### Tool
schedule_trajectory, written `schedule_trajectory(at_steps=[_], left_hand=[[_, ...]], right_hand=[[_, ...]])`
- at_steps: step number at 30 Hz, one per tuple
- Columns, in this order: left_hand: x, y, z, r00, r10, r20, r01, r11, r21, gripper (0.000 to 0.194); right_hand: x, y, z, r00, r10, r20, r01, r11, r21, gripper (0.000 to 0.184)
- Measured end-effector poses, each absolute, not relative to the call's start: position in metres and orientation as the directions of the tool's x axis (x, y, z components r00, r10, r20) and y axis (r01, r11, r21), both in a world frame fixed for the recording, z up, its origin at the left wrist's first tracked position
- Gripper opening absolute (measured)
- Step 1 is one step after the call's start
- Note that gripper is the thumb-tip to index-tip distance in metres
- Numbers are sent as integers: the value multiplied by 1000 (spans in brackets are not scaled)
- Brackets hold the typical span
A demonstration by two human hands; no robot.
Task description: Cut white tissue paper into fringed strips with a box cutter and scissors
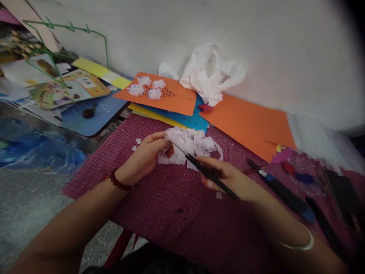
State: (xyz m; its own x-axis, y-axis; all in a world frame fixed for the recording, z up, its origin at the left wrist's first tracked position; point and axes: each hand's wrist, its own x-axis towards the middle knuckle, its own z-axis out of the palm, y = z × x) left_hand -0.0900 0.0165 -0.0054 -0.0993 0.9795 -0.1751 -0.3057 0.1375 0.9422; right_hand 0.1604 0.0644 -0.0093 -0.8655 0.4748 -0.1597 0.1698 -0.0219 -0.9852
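My left hand (146, 156) is closed in a pinch on a bunch of shredded white tissue paper (190, 145) that lies over the red checked cloth (171, 205). My right hand (232, 179) grips a thin black-handled tool (208, 173), scissors or a blade, whose metal tip reaches into the tissue beside my left fingers. A red bead bracelet (119, 182) sits on my left wrist and a white bangle (302, 243) on my right.
An orange sheet (171, 97) bearing three white tissue flowers (146, 86) lies behind, with a larger orange sheet (251, 123), blue and yellow paper, and a crumpled white plastic bag (211, 76) by the wall. Black pens (282, 192) lie right. Books (65, 91) lie left.
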Motion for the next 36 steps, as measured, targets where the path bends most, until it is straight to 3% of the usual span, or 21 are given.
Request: schedule_trajectory(at_steps=[9,19,22,30,33,36], left_hand=[[-89,16,-2,-170,957,-236,-259,188,948,13],[-88,16,-3,-166,966,-197,-243,153,958,13],[-89,15,-1,-168,967,-194,-228,153,961,15],[-99,16,1,41,954,-298,-320,295,900,25],[-98,16,2,-42,962,-271,-277,249,928,15],[-95,16,4,-150,969,-197,-238,158,958,17]], right_hand=[[163,62,-13,-841,512,-174,189,-24,-982,62],[162,60,-11,-818,543,-189,238,20,-971,62],[161,58,-9,-814,533,-232,254,-33,-967,64],[164,62,-12,-728,607,-318,258,-187,-948,70],[164,63,-14,-725,606,-329,262,-199,-944,70],[164,65,-12,-745,607,-276,270,-102,-957,70]])
